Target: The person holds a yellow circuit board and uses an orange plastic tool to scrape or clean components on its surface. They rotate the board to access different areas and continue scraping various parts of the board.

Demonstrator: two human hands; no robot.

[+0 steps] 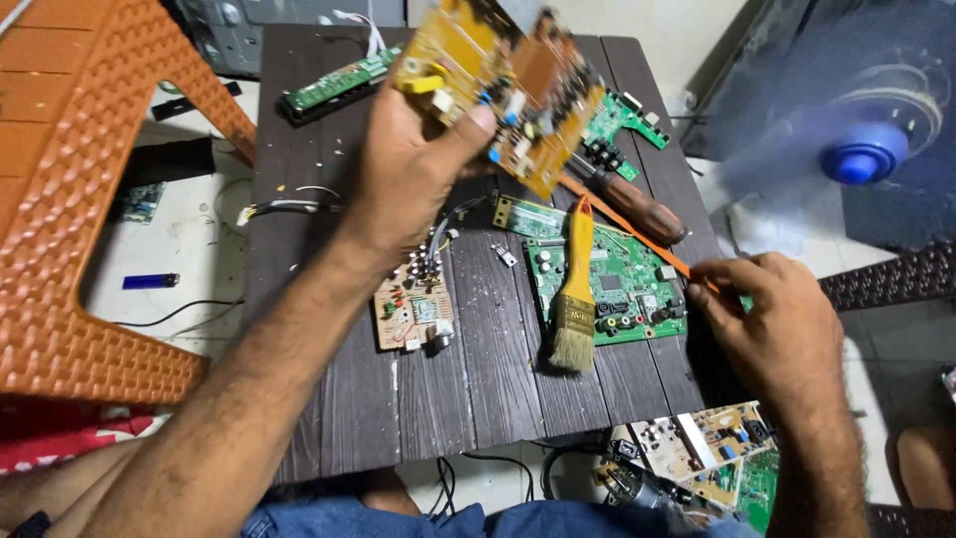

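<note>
Head cam, single view: looks steeply down, close over dark table (478, 379), fwd-facing.

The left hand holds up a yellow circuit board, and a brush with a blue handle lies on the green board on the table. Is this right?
Not quite. The head view shows the brush has a yellow handle, not blue. The left hand does hold up the yellow circuit board, and the brush lies on the green board.

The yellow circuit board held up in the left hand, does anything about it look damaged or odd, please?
The yellow circuit board in the left hand shows dark, scorched-looking patches along its top edge. Blur hides whether that is burn damage or just dirt.
</note>
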